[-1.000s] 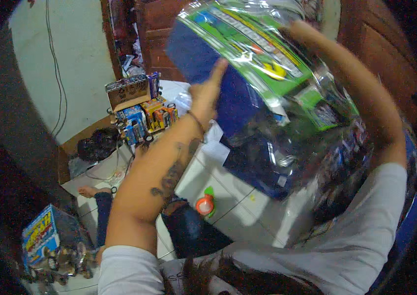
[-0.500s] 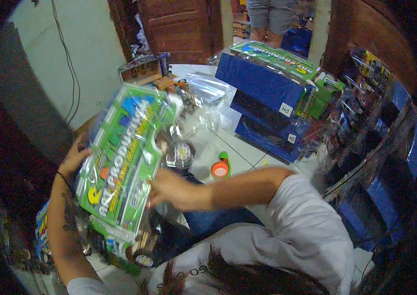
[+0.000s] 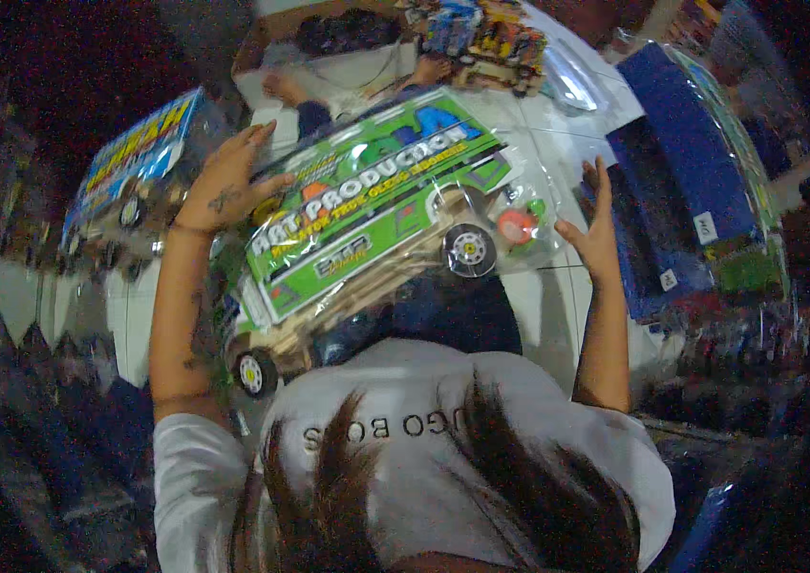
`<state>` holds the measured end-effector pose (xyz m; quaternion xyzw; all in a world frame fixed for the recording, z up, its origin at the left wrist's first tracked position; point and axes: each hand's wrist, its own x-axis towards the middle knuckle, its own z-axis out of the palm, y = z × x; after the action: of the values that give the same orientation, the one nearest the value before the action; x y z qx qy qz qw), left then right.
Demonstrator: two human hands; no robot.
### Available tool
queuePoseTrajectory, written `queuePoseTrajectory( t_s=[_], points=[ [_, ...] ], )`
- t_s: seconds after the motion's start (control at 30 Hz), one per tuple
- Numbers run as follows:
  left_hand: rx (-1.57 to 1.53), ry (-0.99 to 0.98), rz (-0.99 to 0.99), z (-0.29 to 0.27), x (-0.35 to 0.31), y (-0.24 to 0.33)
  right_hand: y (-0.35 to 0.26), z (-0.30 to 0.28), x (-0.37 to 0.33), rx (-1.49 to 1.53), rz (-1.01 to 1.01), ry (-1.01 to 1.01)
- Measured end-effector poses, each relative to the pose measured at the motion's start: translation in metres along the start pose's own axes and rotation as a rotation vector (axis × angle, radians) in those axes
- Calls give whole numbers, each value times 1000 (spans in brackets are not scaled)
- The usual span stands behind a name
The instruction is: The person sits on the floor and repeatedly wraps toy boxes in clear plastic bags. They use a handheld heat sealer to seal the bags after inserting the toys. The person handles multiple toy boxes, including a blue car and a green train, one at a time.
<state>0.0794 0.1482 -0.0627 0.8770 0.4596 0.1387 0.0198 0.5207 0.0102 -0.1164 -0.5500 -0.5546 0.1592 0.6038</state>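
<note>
L hand had digits spread apart, thumb over upper L edge of toy truck; couldn't tell if it pressed. R hand was also spread, off the truck, just beside the clear plastic wrap. Truck was at approx 4 o'clock from L hand, 9 o'clock from R hand, above the lap, slanted w/ ends toward 8 & 2 o'clock. Boxy green body, wht/yel/blue lettering, pale wood-coloured chassis, blk tyres w/ wht hubs, all wrapped. Farther out: orange-&-green round item approx 9 o'clock from R hand; blue truck approx 9 o'clock from L hand; small toy trucks approx 1 o'clock from green truck.
</note>
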Motion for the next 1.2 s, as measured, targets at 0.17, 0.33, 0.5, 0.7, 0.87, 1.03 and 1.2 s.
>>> queuePoseTrajectory(
  t_s=[0.17,0.33,0.5,0.7,0.87,1.03,1.2],
  points=[
    [-137,70,-240,-26,-157,74,118,-37,-35,339,387,-596],
    [-154,462,-361,37,-258,125,165,-73,-84,153,425,-501],
    [41,554,-510,138,-337,141,161,-90,-93,517,431,-393],
    [129,701,-592,140,-354,123,140,-79,-92,303,389,-324],
    [389,827,-446,46,-284,116,67,-32,17,585,87,281],
    [180,1049,-370,-93,-185,6,-47,0,217,481,-171,80],
    [85,772,-392,-112,-141,-71,-121,3,335,65,-521,-143]
  ],
)
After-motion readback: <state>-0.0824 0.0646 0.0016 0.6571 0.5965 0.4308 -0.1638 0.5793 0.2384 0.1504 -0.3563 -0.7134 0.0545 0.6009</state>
